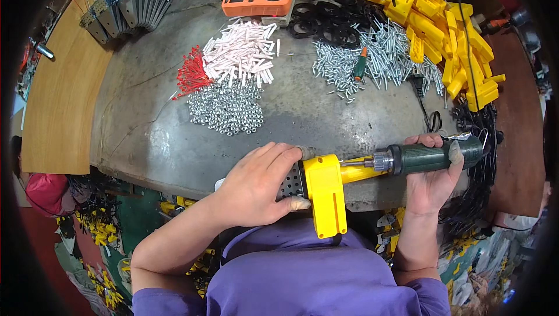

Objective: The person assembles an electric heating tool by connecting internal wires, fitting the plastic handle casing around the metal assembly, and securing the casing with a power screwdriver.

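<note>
Near the table's front edge, my left hand (259, 183) is closed around the perforated metal end of an assembly with a yellow plastic housing (326, 191). My right hand (434, 179) grips a dark green electric screwdriver (434, 158) lying nearly level, its silver chuck and bit pointing left. The bit's tip reaches the housing's upper right side; whether it sits in a screw there cannot be made out. A yellow handle-like part runs right from the housing beneath the bit. The fingers of my left hand partly hide the perforated metal.
Ahead lie piles of nuts (227, 108), pink-white sleeves (241, 51), red-tipped leads (192, 73) and screws (390, 54), with a green-orange screwdriver (361, 64) on them. An orange multimeter (257, 2) stands behind. Yellow housings (431, 16) heap up at the far right; metal plates (125, 10) stand far left.
</note>
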Motion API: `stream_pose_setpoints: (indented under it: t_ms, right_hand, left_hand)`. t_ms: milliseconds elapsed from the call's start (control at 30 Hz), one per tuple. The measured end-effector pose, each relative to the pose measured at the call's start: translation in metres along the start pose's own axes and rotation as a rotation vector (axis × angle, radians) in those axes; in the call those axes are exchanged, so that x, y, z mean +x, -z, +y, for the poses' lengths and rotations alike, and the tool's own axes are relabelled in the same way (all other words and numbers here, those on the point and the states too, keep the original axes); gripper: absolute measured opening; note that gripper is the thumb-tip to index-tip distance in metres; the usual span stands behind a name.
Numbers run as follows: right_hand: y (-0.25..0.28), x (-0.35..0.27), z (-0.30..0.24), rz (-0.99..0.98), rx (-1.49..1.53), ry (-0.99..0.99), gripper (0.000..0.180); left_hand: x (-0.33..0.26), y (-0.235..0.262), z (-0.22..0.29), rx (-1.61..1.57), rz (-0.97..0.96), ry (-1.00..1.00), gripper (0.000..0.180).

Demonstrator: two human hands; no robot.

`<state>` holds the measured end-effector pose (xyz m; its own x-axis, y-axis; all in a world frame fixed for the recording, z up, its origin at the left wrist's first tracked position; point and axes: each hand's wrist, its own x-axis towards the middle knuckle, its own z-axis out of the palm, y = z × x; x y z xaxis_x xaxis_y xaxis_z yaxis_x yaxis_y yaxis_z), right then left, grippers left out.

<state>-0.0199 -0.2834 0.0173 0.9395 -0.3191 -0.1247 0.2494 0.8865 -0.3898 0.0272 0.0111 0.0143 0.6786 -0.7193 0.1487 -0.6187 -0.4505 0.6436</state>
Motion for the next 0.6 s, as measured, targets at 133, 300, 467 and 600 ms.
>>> stream_pose_setpoints:
  t_ms: [133,300,467,600]
  right_hand:
    - [0.001,0.004,-0.005,-0.078,-0.008,0.032,0.034]
    - [0.002,0.005,0.010,-0.085,-0.037,-0.005,0.035]
    - [0.000,0.005,0.005,-0.031,-0.023,-0.003,0.034]
    - [-0.004,0.004,0.004,-0.009,-0.033,-0.013,0.030]
  left_hand:
    - [0.001,0.001,-0.002,-0.021,0.007,-0.009,0.072]
    - [-0.001,0.001,-0.002,-0.025,0.027,0.003,0.071]
    - [0.000,-0.002,-0.002,-0.072,0.024,-0.037,0.067]
    - [-0.001,0.013,-0.028,0.041,0.244,0.127,0.049]
